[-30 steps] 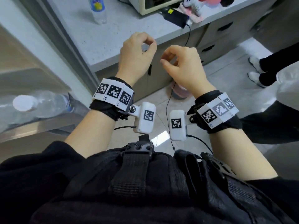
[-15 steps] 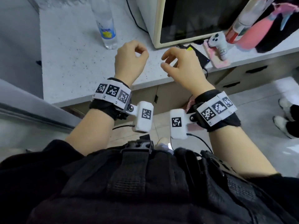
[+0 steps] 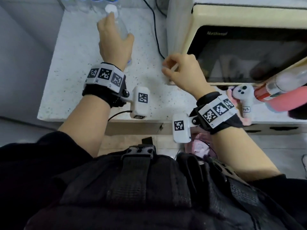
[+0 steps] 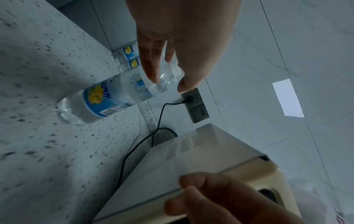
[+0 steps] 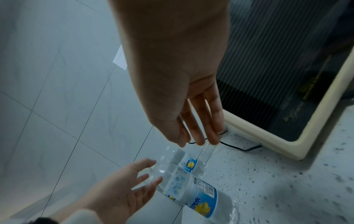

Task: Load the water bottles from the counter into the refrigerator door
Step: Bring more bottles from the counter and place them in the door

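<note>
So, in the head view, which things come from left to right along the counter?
Clear plastic water bottle under the left hand → black power cable → right hand → cream microwave oven → pink bottle.

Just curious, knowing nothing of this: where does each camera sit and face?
Head: on the head, looking down at the counter; left hand, right hand, forearms show.
Left wrist: along the left hand, facing the water bottle; both hands show.
Right wrist: along the right hand, facing the microwave; both hands show.
All share that water bottle.
</note>
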